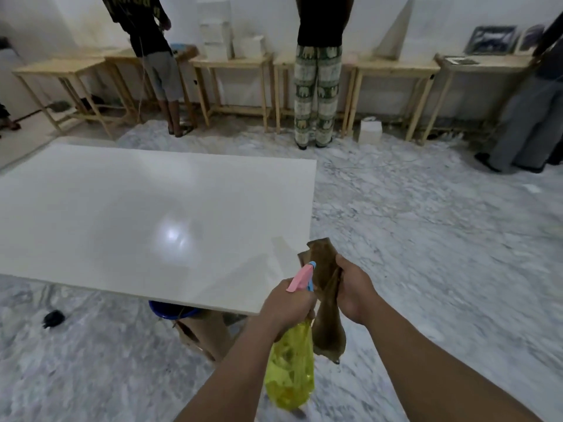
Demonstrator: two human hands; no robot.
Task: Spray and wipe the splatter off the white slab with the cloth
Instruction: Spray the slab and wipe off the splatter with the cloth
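Observation:
The white slab [137,214] lies flat and glossy across the left half of the view, with a bright light reflection near its middle; I see no clear splatter on it. My left hand [288,306] grips the neck of a yellow spray bottle [291,370] with a pink and blue trigger head [301,278] pointing towards the slab's near right corner. My right hand [355,287] holds a brown cloth [327,315] bunched up, its ends hanging down and sticking up beside the bottle. Both hands are just off the slab's right front corner.
A blue bucket [170,309] and brown cardboard [207,336] sit under the slab's front edge. A small black object [53,318] lies on the marble floor at left. Several people [316,71] stand at wooden tables [231,65] along the far wall.

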